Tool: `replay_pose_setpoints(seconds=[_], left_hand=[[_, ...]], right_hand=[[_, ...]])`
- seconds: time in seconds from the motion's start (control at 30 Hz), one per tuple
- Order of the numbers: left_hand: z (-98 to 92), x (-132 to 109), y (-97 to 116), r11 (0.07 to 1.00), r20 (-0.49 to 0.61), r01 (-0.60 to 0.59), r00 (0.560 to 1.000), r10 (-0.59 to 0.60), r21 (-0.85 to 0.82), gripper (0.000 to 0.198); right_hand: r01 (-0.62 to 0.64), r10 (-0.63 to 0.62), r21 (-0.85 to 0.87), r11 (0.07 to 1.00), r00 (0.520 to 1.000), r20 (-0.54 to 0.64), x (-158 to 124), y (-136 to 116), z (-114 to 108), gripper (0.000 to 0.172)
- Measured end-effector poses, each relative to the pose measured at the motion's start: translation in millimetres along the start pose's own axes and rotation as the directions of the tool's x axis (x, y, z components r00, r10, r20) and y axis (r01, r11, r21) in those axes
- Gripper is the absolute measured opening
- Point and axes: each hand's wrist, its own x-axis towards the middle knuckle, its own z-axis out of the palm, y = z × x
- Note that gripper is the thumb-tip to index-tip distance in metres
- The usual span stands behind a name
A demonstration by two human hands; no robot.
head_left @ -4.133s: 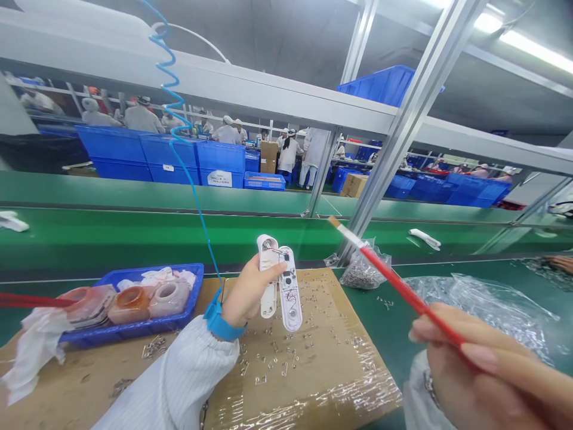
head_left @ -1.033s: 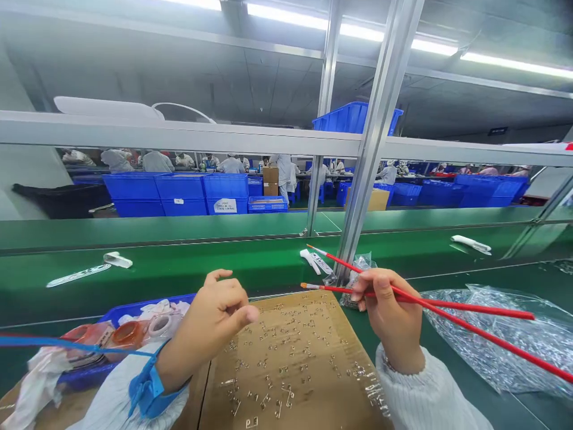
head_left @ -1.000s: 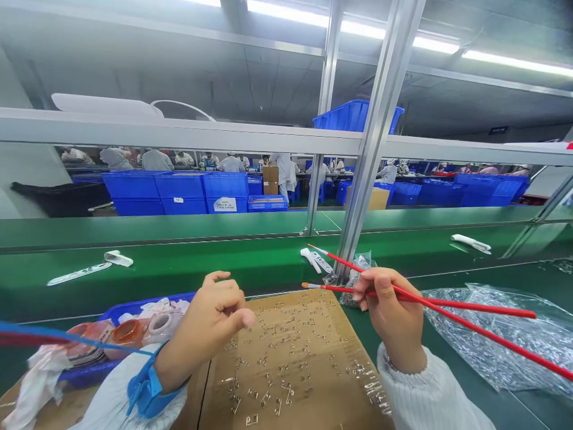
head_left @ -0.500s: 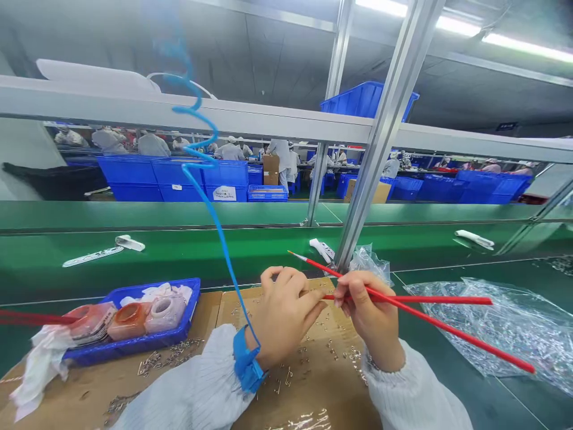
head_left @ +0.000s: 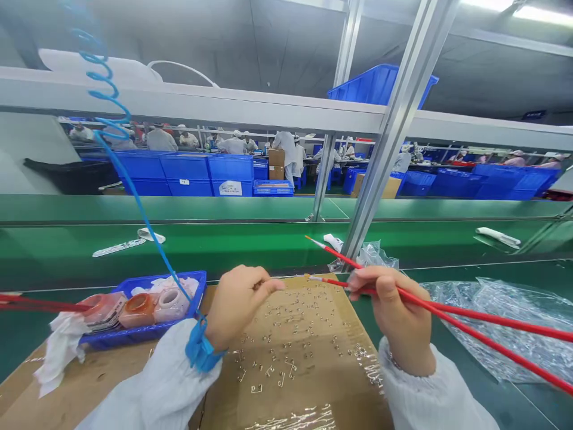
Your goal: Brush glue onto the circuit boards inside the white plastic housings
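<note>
My right hand (head_left: 396, 313) is closed round two long red brushes (head_left: 465, 325), their tips pointing left over the far edge of a cardboard sheet (head_left: 313, 394). My left hand (head_left: 239, 301) hovers above the sheet with thumb and forefinger pinched together; what they hold, if anything, is too small to make out. A blue wrist strap (head_left: 199, 349) with a coiled blue cord (head_left: 134, 197) is on my left wrist. Several small metal clips (head_left: 290, 325) lie scattered on the cardboard.
A blue tray (head_left: 147, 325) with tape rolls and white cloth sits at the left. A clear plastic bag (head_left: 505, 322) lies right. White parts (head_left: 128, 242) rest on the green conveyor (head_left: 250, 245). A metal post (head_left: 385, 149) rises ahead. People work beyond blue crates (head_left: 188, 173).
My left hand has drawn back to the left, away from my right hand and the brush tips. The brushes stay in my right hand. The white device held earlier now lies on the conveyor.
</note>
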Motion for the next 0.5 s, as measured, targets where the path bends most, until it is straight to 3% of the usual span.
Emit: replay_pose_setpoints(seconds=[0.17,0.23,0.27,0.3,0.37,0.43,0.5], left_hand=[[-25.2,1,-34,0.983,-0.074,0.140,0.988,-0.132,0.118,0.070],[-32.1,-4,-41,0.978,-0.046,0.208,0.977,-0.207,0.008,0.071],[-34.4,-7,-43,0.958,0.000,0.252,0.967,-0.254,-0.133,0.069],[-35.8,-10,-44,0.899,0.078,0.299,0.954,-0.290,-0.320,0.069],[-36.1,-17,-42,0.629,0.293,0.390,0.921,-0.258,-0.673,0.085],[-33.9,-22,-36,0.335,0.440,0.460,0.887,-0.139,-0.822,0.095],[-30.6,-24,-29,0.171,0.498,0.500,0.865,-0.060,-0.849,0.095]], right_hand=[[-0.008,0.005,-0.031,0.999,0.996,-0.089,4,-4,-14,0.020],[0.005,-0.009,-0.029,1.000,0.989,-0.148,7,-6,-18,0.020],[0.011,-0.016,-0.027,1.000,0.982,-0.189,8,-7,-20,0.019],[0.016,-0.023,-0.030,0.999,0.972,-0.235,10,-8,-22,0.019],[0.027,-0.039,-0.045,0.999,0.948,-0.317,12,-11,-25,0.017],[0.030,-0.048,-0.055,0.998,0.932,-0.359,13,-12,-27,0.016],[0.034,-0.054,-0.058,0.998,0.923,-0.381,13,-14,-27,0.016]])
